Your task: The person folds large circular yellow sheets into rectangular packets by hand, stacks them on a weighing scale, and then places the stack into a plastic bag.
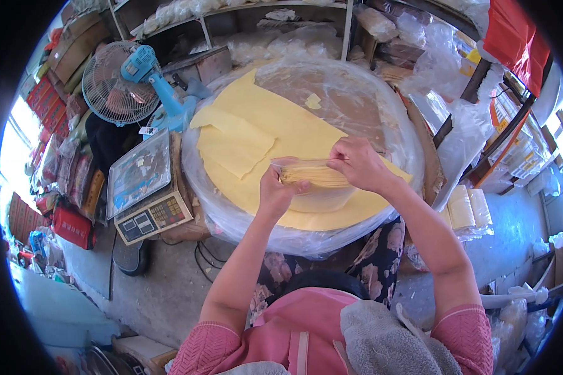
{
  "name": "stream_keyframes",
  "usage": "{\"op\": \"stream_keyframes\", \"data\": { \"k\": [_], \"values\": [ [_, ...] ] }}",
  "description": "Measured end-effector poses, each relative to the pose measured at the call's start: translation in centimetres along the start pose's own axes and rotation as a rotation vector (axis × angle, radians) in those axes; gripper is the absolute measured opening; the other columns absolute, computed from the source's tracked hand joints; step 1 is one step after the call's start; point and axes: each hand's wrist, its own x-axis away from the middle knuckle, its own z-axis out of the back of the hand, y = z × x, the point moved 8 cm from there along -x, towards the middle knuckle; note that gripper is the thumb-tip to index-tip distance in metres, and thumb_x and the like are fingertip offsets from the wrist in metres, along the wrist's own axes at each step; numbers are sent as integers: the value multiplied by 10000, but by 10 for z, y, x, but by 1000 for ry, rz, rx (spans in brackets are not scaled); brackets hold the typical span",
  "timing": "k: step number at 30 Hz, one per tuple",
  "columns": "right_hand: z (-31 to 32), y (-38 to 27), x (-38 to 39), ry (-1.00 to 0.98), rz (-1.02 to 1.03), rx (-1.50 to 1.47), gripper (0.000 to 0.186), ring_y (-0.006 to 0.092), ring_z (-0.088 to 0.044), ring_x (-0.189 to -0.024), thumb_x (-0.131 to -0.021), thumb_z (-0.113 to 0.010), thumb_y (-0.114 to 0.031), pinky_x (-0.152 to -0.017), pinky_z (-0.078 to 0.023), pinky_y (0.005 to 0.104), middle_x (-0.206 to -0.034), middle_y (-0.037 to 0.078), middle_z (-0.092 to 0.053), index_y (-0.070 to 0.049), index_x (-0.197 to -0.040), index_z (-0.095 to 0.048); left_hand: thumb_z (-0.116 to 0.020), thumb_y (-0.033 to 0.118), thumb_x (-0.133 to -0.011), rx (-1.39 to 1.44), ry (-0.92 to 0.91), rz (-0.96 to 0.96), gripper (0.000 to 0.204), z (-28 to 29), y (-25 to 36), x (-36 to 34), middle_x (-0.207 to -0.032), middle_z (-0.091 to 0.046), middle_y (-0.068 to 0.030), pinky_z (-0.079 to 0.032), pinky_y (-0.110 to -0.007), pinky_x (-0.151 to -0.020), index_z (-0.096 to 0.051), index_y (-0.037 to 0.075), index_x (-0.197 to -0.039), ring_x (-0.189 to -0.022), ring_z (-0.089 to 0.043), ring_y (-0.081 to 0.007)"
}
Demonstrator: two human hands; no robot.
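A clear plastic bag (pixel 322 199) with a stack of thin, folded yellow sheets (pixel 319 177) in it is held between my two hands. My left hand (pixel 278 190) grips the bag's left end, thumb across the front. At the bag's upper right edge, the fingers of my right hand (pixel 361 164) pinch the plastic. Beneath the bag, large pale-yellow sheets (pixel 281 112) spread over a round table (pixel 200 197) wrapped in clear plastic. A smaller folded yellow piece (pixel 241 140) lies on top of them, left of my hands.
Left of the table stands a digital scale (pixel 153 215) with a metal tray (pixel 139 172), and behind it a blue fan (pixel 137 69). A small yellow scrap (pixel 313 101) lies farther back on the table. Packed clear bags (pixel 466 209) sit at the right, near shelving and loose plastic.
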Motion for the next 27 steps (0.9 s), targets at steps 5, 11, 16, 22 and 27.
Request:
{"op": "stream_keyframes", "data": {
  "k": [5,11,16,22,27],
  "values": [
    [-7,2,-3,-15,23,45,141,287,-577,-704,-771,-706,-76,-641,-459,378,-727,133,-606,5,-765,-590,-822,2,-687,-34,12,-11,519,1,-2,-1,-1015,-643,-85,-514,-284,-821,-560,-26,-1134,-926,-620,-155],
    [-3,5,-3,-23,-101,-98,133,259,-609,-734,-787,-699,-88,-657,-471,360,-759,136,-635,8,-784,-607,-814,-20,-686,-54,21,2,511,3,-5,-2,-1025,-643,-94,-512,-291,-834,-554,-25,-1126,-936,-622,-161],
    [-1,21,5,-81,-178,54,152,314,-618,-687,-780,-691,-134,-657,-486,399,-698,138,-627,-22,-732,-601,-820,4,-694,-67,27,-66,512,3,-4,-1,-1029,-643,-94,-511,-288,-832,-555,-25,-1132,-940,-620,-159],
    [-7,8,-3,-48,-26,5,144,267,-586,-664,-783,-701,-92,-625,-461,366,-716,144,-612,10,-771,-601,-822,8,-694,-74,20,3,521,3,-4,0,-1031,-643,-93,-509,-284,-834,-557,-21,-1142,-944,-618,-153],
    [-11,5,-7,-70,-68,10,144,319,-614,-732,-781,-678,-134,-674,-476,408,-728,142,-628,-21,-739,-599,-817,2,-694,-64,34,-8,514,1,2,1,-1030,-642,-88,-507,-284,-836,-557,-15,-1138,-951,-617,-151]
  ]
}}
